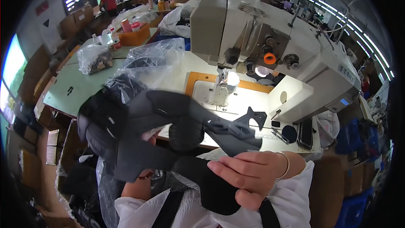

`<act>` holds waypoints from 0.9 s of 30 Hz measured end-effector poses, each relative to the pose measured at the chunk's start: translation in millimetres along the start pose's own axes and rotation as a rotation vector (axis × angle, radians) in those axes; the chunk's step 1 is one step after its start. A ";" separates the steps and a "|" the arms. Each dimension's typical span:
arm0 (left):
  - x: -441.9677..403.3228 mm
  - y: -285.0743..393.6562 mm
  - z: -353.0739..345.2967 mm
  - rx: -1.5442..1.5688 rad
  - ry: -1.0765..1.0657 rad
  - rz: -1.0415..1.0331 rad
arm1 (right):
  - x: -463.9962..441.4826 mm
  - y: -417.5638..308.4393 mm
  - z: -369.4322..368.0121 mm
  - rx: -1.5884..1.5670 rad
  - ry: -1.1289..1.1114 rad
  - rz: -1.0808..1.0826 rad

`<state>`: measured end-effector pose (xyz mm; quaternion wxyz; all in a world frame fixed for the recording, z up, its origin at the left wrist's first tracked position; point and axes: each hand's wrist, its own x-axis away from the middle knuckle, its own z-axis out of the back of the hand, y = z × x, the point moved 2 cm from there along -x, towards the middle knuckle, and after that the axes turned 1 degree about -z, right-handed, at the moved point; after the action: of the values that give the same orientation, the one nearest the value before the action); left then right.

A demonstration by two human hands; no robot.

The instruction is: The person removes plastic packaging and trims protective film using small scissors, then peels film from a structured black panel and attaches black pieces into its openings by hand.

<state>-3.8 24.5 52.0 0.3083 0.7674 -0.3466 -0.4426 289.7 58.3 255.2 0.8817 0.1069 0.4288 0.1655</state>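
A dark grey padded fabric piece (152, 156) with straps and a ribbed part is held up in front of the chest, partly blurred. My right hand (253, 173), with a bracelet at its wrist, has its fingers pressed on the black lower end of the piece. Most of my left hand (149, 138) is hidden behind the piece; only a little skin shows through a gap, and what its fingers do is not visible. Beyond the piece is a sewing machine (219, 84), its needle area lit.
Scissors (279, 135), a round black disc (289, 134) and a dark phone-like object (305, 134) lie right of the machine bed. A green table (63, 88) at the left bears a plastic bag (95, 58). Several people work in the background.
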 end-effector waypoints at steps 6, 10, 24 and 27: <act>-26.1 -26.3 9.7 0.493 -0.034 0.271 | 44.5 -5.0 -41.2 0.194 -0.114 -0.085; 6.4 -72.3 14.3 0.608 -0.006 0.521 | 110.7 -8.6 -83.5 0.240 -0.277 -0.203; 52.4 -83.0 38.6 0.745 0.039 0.851 | 195.6 -49.5 -114.5 0.122 -0.395 -0.685; 81.8 -114.1 75.5 0.672 -0.050 0.808 | 202.2 -50.9 -110.4 0.186 -0.299 -0.871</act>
<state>-11.6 11.1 -106.6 0.1826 0.6184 -0.7450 -0.1712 329.3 93.9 25.4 0.9078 0.0184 0.3151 -0.2761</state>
